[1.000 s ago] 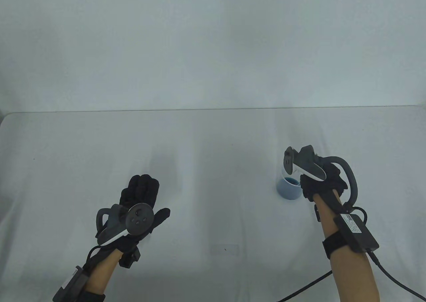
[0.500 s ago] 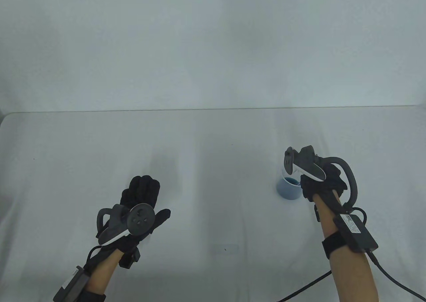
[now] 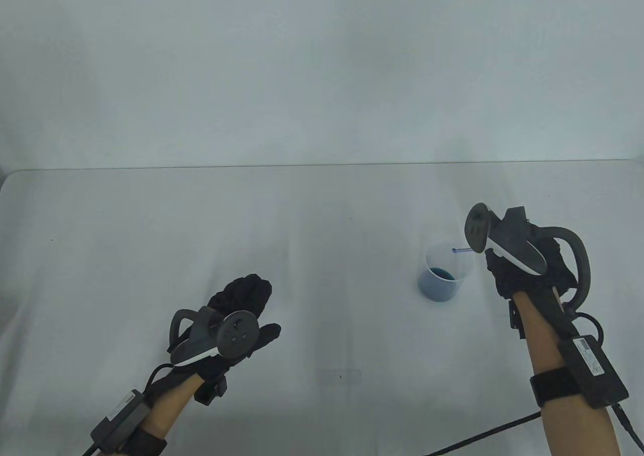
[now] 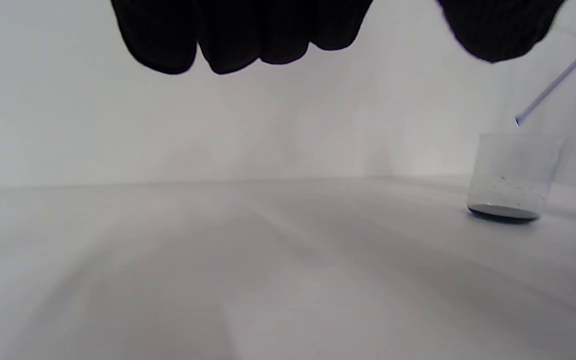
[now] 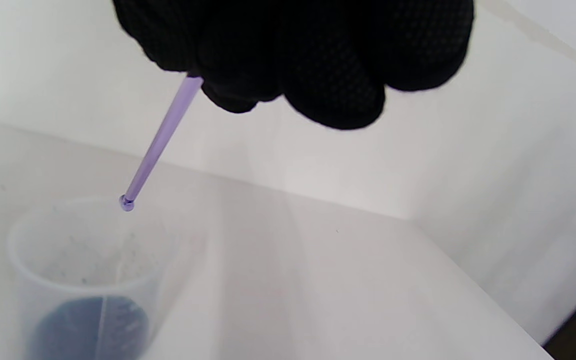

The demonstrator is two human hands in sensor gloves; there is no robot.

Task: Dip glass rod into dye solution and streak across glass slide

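A clear plastic cup (image 3: 443, 277) with blue dye in its bottom stands on the table at right; it also shows in the left wrist view (image 4: 513, 175) and the right wrist view (image 5: 83, 280). My right hand (image 3: 523, 270) grips a thin purple-tinted glass rod (image 5: 160, 140), whose tip hangs just above the cup's rim (image 3: 455, 250). The rod also shows in the left wrist view (image 4: 558, 80). A clear glass slide (image 3: 341, 375) lies flat near the front middle. My left hand (image 3: 241, 305) hovers over the table left of the slide, fingers curled, holding nothing.
A white cloth covers the table (image 3: 151, 224); its far edge meets a white wall. A black cable (image 3: 483, 433) runs from my right forearm along the front right.
My right hand has lifted the rod out of the cup and moved right and back. My left hand has moved right and nearer, and its fingers have curled.
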